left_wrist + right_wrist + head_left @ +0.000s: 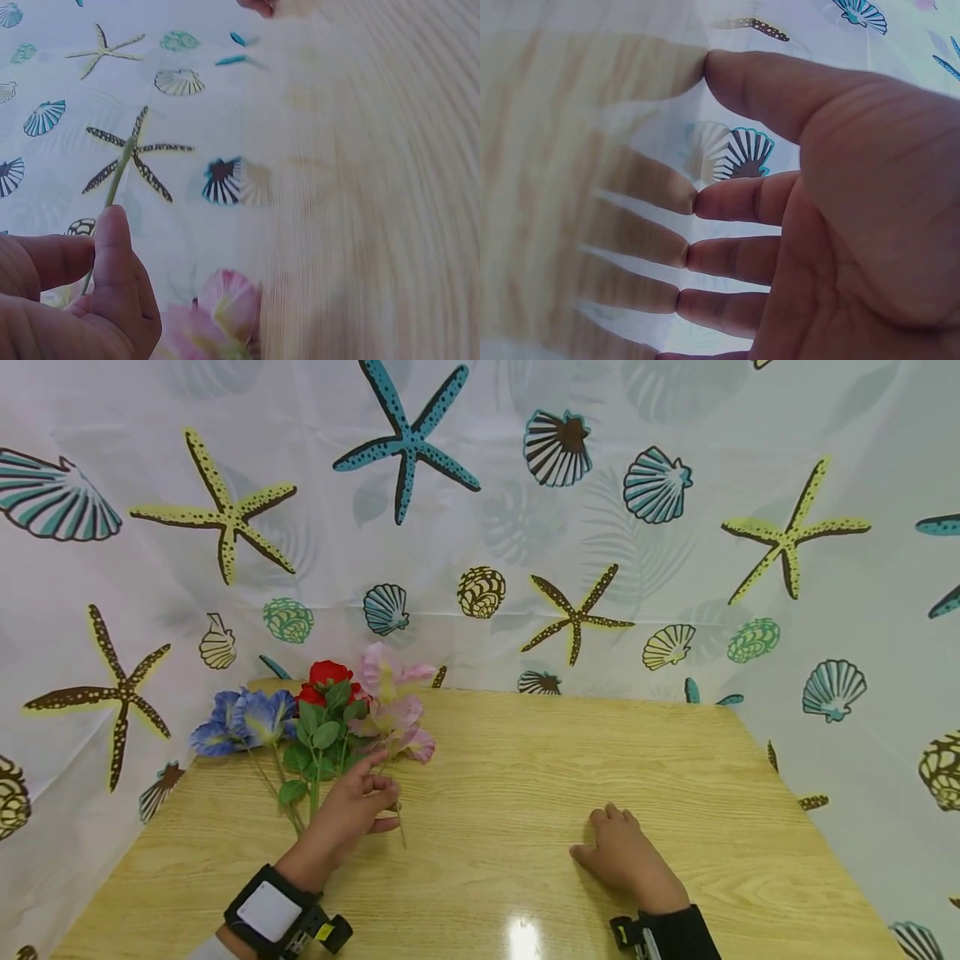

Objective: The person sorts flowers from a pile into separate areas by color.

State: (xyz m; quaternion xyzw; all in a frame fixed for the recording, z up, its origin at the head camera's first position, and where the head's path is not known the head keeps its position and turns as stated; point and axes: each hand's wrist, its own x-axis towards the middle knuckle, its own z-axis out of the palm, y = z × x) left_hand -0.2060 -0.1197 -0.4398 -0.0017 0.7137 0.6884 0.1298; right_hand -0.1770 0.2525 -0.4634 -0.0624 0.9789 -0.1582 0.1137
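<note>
Between thumb and fingers, my left hand (352,806) pinches the thin green stem (120,172) of a pink artificial flower. Its pink petals (393,714) spread beyond the fingers, and the stem's lower end sticks out below the hand. Just left of it lie red roses (328,681) with green leaves (322,733), partly overlapped by the pink petals. Blue flowers (255,718) on long stems lie farther left. On the right, my right hand (622,852) rests its fingertips on the table, holding nothing. The right wrist view shows its thumb (772,90) and fingers spread apart.
The wooden table (525,777) has a glossy surface that mirrors the right fingers. Behind and beside it hangs a white cloth (465,527) printed with starfish and shells. Black straps (273,914) with small cameras sit on both wrists.
</note>
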